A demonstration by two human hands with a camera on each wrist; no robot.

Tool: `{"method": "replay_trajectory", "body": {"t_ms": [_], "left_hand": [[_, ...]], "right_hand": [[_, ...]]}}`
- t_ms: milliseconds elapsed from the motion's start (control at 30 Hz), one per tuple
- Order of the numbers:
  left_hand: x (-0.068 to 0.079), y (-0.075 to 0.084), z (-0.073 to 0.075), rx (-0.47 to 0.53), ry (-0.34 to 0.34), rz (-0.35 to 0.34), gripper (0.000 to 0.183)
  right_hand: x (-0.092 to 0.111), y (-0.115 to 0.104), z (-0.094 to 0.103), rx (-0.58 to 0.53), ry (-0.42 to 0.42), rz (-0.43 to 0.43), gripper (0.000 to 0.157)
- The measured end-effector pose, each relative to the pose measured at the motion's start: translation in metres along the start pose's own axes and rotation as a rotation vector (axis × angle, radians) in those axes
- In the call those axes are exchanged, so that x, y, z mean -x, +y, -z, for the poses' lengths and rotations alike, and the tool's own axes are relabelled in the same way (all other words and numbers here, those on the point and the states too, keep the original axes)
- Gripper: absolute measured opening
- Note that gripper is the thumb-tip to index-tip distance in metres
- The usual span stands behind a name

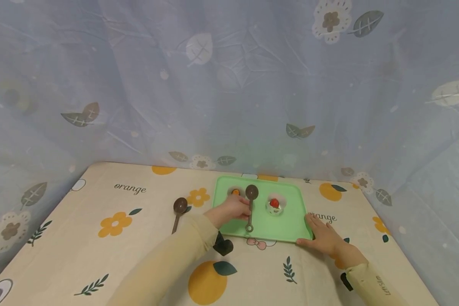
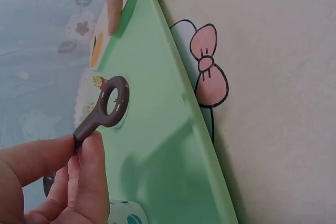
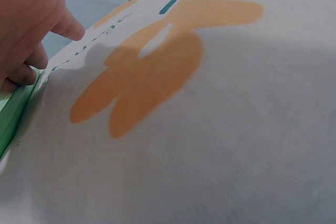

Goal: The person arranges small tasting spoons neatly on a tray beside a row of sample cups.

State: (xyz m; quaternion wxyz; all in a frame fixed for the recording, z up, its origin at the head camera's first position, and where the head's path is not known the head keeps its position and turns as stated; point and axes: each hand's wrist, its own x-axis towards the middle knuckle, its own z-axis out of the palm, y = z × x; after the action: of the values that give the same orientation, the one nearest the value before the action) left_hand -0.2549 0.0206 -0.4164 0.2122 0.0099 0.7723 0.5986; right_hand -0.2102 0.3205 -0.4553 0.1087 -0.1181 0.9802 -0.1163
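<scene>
A brown spoon (image 1: 251,193) is held raised above the tray between two cups, its round bowl toward the far side and its ringed handle end toward the near side. The left hand (image 1: 234,207) pinches the handle between thumb and fingers. On the green tray (image 1: 287,229), the left cup (image 2: 123,211), partly masked by the hand, contains an orange piece (image 1: 235,192); the right cup (image 1: 275,211) contains a red piece (image 1: 274,203). At the tray's near right corner, the right hand (image 1: 323,237) touches the rim, thumb and fingers spread apart. Left of the tray, a second brown spoon (image 1: 180,206) lies on the printed tablecloth (image 1: 145,259), its handle end hidden by the left sleeve (image 1: 176,259). A blue-grey curtain (image 1: 252,85) with leaf motifs hangs beyond.
</scene>
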Motion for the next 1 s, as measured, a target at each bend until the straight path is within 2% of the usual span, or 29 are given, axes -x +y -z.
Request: {"method": "replay_trajectory", "body": {"t_ms": [200,500,1000], "left_hand": [[-0.004,-0.002,-0.004,-0.009,0.018,-0.005,0.031],[-0.006,-0.01,-0.011,-0.039,0.043,-0.047,0.029],[-0.01,-0.016,-0.024,-0.114,0.134,-0.032,0.028]], "right_hand": [[-0.001,0.001,-0.002,0.008,0.002,0.004,0.101],[-0.001,0.002,-0.002,-0.006,-0.009,-0.01,0.101],[0.0,0.004,-0.003,-0.018,-0.004,-0.003,0.1]]}}
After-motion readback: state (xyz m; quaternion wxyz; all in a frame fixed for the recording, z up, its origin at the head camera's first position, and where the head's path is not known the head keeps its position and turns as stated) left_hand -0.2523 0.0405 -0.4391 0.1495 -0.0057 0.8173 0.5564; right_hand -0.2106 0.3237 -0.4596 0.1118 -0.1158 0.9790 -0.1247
